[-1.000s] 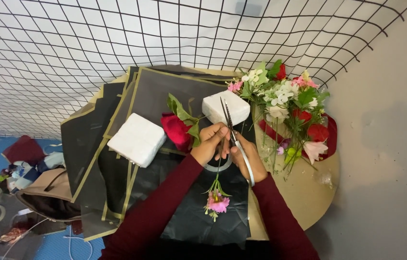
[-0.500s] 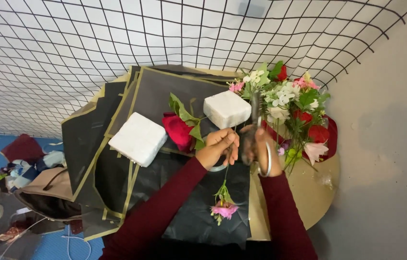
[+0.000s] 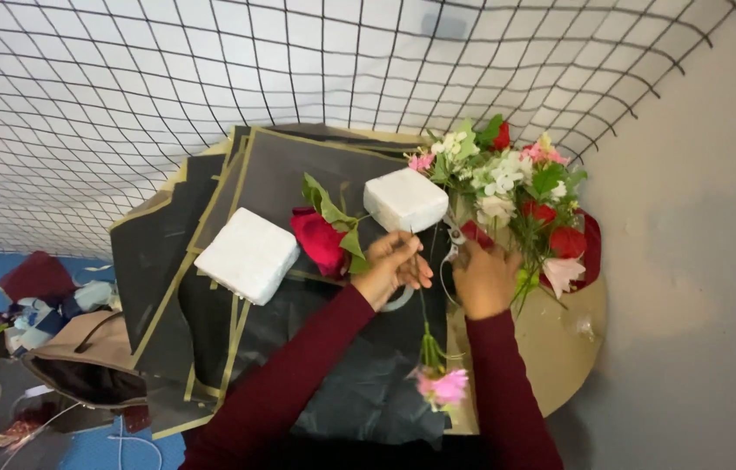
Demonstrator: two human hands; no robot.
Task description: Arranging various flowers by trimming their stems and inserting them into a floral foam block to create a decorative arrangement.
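Head view looks down on a round table (image 3: 559, 348) layered with black wrapping sheets (image 3: 298, 174), two white foam blocks (image 3: 248, 254) and a mixed bouquet (image 3: 516, 191). Risk, as a judgement: the thin stem could snap or slip, since the pink flower (image 3: 444, 386) hangs head-down off the near edge, and the scissors' blades lie close to fingers. Left hand (image 3: 396, 265) pinches the stem's upper end; right hand (image 3: 483, 278), knuckles up, is closed around scissors (image 3: 453, 244).
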